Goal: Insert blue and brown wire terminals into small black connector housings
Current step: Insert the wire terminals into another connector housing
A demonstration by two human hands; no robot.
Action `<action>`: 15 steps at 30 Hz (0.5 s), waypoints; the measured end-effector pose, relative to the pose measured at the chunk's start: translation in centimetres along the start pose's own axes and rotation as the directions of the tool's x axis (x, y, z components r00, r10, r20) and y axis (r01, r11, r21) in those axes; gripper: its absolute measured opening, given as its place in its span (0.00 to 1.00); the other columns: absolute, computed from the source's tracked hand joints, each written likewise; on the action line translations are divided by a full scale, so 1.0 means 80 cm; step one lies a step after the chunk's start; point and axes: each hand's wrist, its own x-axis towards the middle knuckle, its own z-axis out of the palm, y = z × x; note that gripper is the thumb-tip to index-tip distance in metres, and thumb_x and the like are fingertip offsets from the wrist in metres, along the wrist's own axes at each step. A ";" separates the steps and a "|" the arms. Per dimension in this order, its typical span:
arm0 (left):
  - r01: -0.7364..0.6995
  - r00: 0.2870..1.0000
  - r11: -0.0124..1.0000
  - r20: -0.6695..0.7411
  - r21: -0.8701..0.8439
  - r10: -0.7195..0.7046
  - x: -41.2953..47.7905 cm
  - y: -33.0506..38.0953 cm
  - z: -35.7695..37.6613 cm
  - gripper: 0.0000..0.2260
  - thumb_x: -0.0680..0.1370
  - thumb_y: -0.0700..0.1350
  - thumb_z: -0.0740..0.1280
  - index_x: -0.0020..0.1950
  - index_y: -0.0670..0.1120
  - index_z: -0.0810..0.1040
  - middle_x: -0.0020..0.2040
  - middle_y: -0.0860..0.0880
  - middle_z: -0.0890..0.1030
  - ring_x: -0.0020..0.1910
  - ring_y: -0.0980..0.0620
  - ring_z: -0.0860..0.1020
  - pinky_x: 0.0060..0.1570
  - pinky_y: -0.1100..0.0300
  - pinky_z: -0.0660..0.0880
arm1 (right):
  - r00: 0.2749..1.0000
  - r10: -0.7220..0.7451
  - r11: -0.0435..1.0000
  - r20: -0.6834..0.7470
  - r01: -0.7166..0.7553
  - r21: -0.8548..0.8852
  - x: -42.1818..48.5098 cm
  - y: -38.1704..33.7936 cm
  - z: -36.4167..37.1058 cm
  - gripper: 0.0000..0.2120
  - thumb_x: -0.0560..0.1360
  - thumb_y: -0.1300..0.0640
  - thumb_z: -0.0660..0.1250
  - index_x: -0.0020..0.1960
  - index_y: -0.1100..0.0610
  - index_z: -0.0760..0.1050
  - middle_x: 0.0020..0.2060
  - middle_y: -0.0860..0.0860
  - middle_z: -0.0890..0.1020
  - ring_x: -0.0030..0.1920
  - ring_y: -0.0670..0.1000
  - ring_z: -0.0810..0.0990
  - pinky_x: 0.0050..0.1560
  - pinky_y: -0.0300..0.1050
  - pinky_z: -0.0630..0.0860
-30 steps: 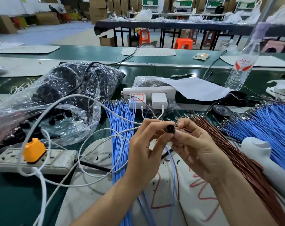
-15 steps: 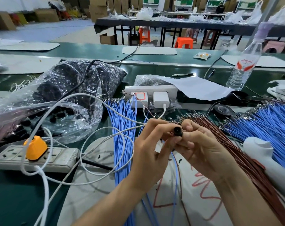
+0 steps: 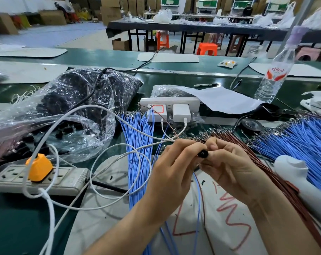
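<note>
A small black connector housing (image 3: 203, 154) sits pinched between the fingertips of my left hand (image 3: 174, 172) and my right hand (image 3: 227, 166), held above the white mat. A blue wire (image 3: 198, 196) and a brown wire (image 3: 202, 199) hang down from under my hands. A bundle of blue wires (image 3: 137, 144) lies to the left of my hands. The brown wire bundle (image 3: 277, 179) runs under my right wrist. More blue wires (image 3: 306, 144) fan out at the right. A clear bag of black housings (image 3: 64, 111) lies at the left.
A grey power strip (image 3: 64, 179) with an orange plug (image 3: 39, 167) and looping white cables (image 3: 104, 181) lies left. A white power strip with chargers (image 3: 169, 107), paper, black tape roll (image 3: 251, 125), water bottle (image 3: 273, 78) and a white tool (image 3: 303, 183) surround my hands.
Both hands have stayed together on the housing, which has shifted slightly lower between the fingertips. My right fingers have curled closer over it.
</note>
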 end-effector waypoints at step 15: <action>0.077 0.993 0.997 -0.088 0.006 -0.076 0.002 -0.004 0.004 0.07 0.78 0.36 0.65 0.56 0.39 0.79 0.50 0.47 0.76 0.49 0.58 0.76 0.51 0.66 0.74 | 0.995 -0.095 0.980 -0.023 0.089 -0.178 -0.002 -0.001 -0.003 0.06 0.65 0.67 0.67 0.41 0.62 0.81 0.31 0.55 0.80 0.31 0.47 0.77 0.34 0.38 0.77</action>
